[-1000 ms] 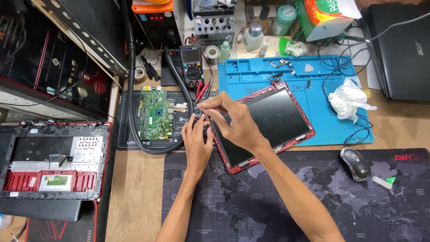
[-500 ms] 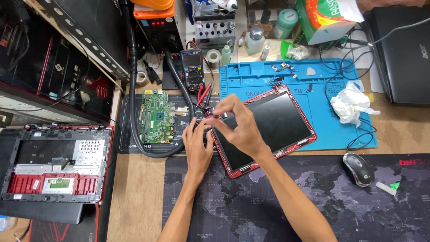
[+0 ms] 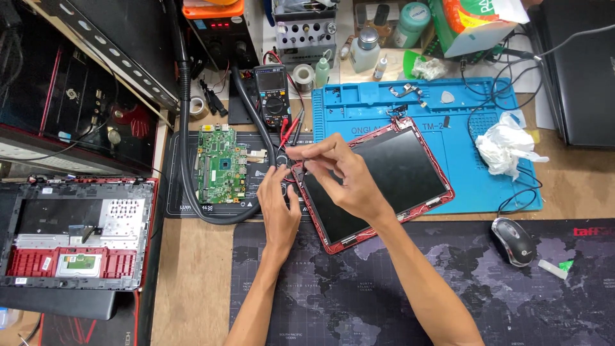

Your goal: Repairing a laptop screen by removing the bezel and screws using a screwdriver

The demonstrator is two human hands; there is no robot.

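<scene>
Hands meet at the top-left corner of the red-framed laptop screen (image 3: 378,179), lying half on the blue mat (image 3: 487,160): right hand (image 3: 346,176) pinches its bezel, left hand (image 3: 277,204) rests curled beside it

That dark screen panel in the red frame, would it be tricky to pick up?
Probably. The screen panel looks thin, flat and wide, so likely light but fragile, and it may flex if lifted by one corner. Its glossy face seems slippery; the red frame offers safer edges.
</scene>
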